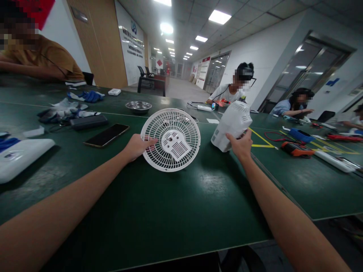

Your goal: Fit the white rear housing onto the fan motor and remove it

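Note:
My left hand (pixel 139 146) is closed on the left rim of a round white fan grille (pixel 187 132), thumb across its bars. The grille is held tilted over the green table, and a slotted plate with small holes sits at its centre. To the right, my right hand (pixel 241 142) grips a white plastic fan housing (pixel 231 122) by its lower right side. Vent slots show near the housing's top, and it leans to the right. The two parts are apart from each other. The fingers behind each part are mostly hidden.
Left on the green table (pixel 170 215) lie a black phone (pixel 107 135), a dark case (pixel 89 121), gloves (pixel 86 96) and a white device (pixel 24 158). Behind the grille stands a metal bowl (pixel 138 107). An orange multimeter (pixel 297 149) lies right. Other people sit around the table.

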`<state>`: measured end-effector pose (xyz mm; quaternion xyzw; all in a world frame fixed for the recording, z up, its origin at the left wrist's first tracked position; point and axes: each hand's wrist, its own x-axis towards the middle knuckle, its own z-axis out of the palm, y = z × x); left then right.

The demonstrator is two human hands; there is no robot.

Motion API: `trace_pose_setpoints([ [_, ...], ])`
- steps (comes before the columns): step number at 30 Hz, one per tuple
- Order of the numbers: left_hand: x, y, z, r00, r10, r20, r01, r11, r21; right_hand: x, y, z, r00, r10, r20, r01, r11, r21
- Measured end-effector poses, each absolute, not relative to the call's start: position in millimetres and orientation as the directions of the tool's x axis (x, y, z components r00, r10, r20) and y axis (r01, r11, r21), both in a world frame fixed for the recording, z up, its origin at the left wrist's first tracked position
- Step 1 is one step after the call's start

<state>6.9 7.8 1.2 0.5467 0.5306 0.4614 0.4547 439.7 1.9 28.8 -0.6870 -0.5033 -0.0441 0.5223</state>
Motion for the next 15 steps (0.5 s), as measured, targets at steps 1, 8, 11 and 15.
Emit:
trace_pose_setpoints([
  [1,7.2,7.6,1.8,0.013,1.000,0.016,0.156,-0.018,0.988,447.4,2.5,28.3,0.500,0.651,0.572,0.733,0.035,-0.680],
  [8,7.4,4.5,5.7,0.002,1.000,0.013,0.188,-0.013,0.982,461.9,9.2,23.7,0.482,0.676,0.558,0.683,0.110,-0.722],
  [11,6.4,5.0,4.6,0.007,1.000,0.018,0.197,-0.019,0.980,459.1,10.4,25.0,0.481,0.588,0.650,0.704,0.184,-0.686],
  [15,4.9,6.9,2.0,0.016,1.000,0.017,0.177,-0.020,0.984,458.8,13.0,26.5,0.489,0.523,0.698,0.691,0.256,-0.676],
])
